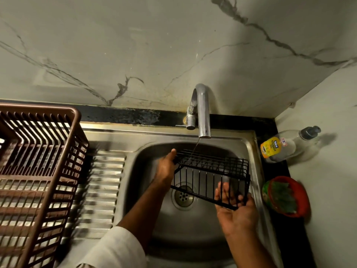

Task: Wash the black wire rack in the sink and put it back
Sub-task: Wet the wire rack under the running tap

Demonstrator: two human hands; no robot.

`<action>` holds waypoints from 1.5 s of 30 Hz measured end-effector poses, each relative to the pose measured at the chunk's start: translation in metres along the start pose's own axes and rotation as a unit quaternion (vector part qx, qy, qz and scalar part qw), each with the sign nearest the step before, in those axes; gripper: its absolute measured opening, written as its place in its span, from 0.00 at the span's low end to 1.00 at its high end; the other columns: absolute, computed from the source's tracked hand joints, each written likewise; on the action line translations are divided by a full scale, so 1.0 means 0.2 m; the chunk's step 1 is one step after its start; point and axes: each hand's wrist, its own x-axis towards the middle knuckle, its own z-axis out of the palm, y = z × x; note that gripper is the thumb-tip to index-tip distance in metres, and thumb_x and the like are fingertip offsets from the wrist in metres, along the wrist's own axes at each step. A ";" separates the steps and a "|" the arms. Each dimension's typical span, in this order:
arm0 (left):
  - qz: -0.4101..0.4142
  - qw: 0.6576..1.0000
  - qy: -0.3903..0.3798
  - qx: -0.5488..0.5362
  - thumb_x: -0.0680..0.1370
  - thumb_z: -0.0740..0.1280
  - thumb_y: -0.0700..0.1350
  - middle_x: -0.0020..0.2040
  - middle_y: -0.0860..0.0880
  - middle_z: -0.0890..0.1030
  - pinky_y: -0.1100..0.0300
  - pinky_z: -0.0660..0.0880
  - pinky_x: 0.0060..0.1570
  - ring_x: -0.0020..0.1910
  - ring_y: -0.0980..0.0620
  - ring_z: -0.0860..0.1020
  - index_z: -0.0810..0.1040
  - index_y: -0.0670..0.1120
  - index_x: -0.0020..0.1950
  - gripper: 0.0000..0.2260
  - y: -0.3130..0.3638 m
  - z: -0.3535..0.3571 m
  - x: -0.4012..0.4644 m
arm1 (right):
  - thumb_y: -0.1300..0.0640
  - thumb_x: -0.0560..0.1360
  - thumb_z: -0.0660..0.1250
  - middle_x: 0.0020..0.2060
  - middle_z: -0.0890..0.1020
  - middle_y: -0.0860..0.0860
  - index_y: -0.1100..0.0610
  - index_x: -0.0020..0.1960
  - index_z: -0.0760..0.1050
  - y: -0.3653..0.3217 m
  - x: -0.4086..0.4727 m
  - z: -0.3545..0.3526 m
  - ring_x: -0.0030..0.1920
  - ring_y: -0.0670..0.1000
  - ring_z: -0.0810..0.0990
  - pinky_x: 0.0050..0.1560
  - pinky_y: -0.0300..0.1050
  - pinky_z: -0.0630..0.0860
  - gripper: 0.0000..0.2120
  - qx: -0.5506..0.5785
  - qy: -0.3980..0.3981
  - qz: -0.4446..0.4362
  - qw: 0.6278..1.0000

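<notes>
Left hand (166,167) grips the far-left corner of the black wire rack (210,176), thumb up over the top rail, fingers presumably curled behind the wires though motion blur makes that hard to confirm. Right hand (234,207) cups the near-right corner from below, palm up, fingers threaded up through the vertical wires. Hands sit well apart, one at each end. The rack hangs between them above the basin of the sink (249,144), not resting on the bottom, tipped so its open side faces toward the person. Long axis runs left to right, slanting from the far left down to the near right. The left hand is the one nearer the tap (201,111); a thin stream of water (195,149) falls onto the rack's far-left rail just beside that thumb. Judgement: rinsing is under way, and turning the rack about its long axis would bring the other faces under the stream. The drain (182,196) shows below the rack. Left of the basin lies the ridged draining board (100,190), with a brown plastic basket (38,171) standing on it. On the dark counter at right: a dishwash gel bottle (284,146) lying tilted, and a red bowl (289,198) holding a green scrubber. Marbled wall behind.
</notes>
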 end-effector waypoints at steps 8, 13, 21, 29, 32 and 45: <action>-0.010 0.989 -0.144 -0.022 0.84 0.61 0.56 0.63 0.43 0.83 0.46 0.70 0.70 0.64 0.42 0.79 0.82 0.49 0.64 0.17 0.06 -0.12 0.06 | 0.46 0.81 0.61 0.29 0.80 0.52 0.53 0.37 0.74 -0.06 0.02 -0.12 0.38 0.53 0.82 0.44 0.51 0.76 0.17 -0.012 0.003 0.010 1.000; -0.022 0.976 -0.199 0.081 0.85 0.60 0.53 0.53 0.45 0.87 0.51 0.76 0.53 0.51 0.46 0.85 0.82 0.46 0.60 0.15 0.17 -0.15 0.08 | 0.46 0.81 0.60 0.22 0.70 0.50 0.53 0.33 0.69 -0.11 0.01 -0.17 0.23 0.50 0.72 0.42 0.50 0.74 0.20 -0.102 -0.027 0.004 0.994; -0.100 0.891 -0.301 0.324 0.86 0.59 0.41 0.43 0.47 0.82 0.59 0.77 0.45 0.41 0.52 0.81 0.78 0.45 0.53 0.08 0.30 0.00 -0.02 | 0.49 0.80 0.63 0.24 0.68 0.51 0.57 0.33 0.73 -0.13 -0.01 -0.03 0.27 0.55 0.73 0.47 0.70 0.79 0.19 -0.384 -0.137 -0.030 0.912; -0.049 0.969 -0.229 0.073 0.85 0.59 0.52 0.53 0.44 0.87 0.56 0.79 0.47 0.50 0.49 0.86 0.80 0.44 0.62 0.16 0.33 0.05 0.01 | 0.49 0.83 0.59 0.23 0.74 0.51 0.56 0.33 0.71 -0.05 -0.08 0.18 0.25 0.51 0.77 0.31 0.41 0.77 0.22 -0.539 -0.195 -0.191 0.797; -0.028 0.957 -0.243 0.155 0.84 0.60 0.52 0.53 0.44 0.86 0.55 0.77 0.47 0.51 0.48 0.85 0.80 0.43 0.64 0.16 0.42 0.05 -0.01 | 0.48 0.84 0.57 0.23 0.77 0.51 0.54 0.33 0.73 -0.03 -0.10 0.20 0.26 0.52 0.80 0.31 0.38 0.76 0.23 -0.580 -0.188 -0.209 0.765; 0.379 0.760 -0.118 0.515 0.86 0.54 0.52 0.73 0.40 0.74 0.44 0.61 0.77 0.75 0.40 0.68 0.73 0.40 0.73 0.23 0.31 0.17 -0.26 | 0.44 0.83 0.55 0.35 0.85 0.50 0.52 0.43 0.81 0.10 -0.03 0.26 0.38 0.50 0.84 0.42 0.50 0.81 0.21 -0.585 -0.112 -0.269 0.757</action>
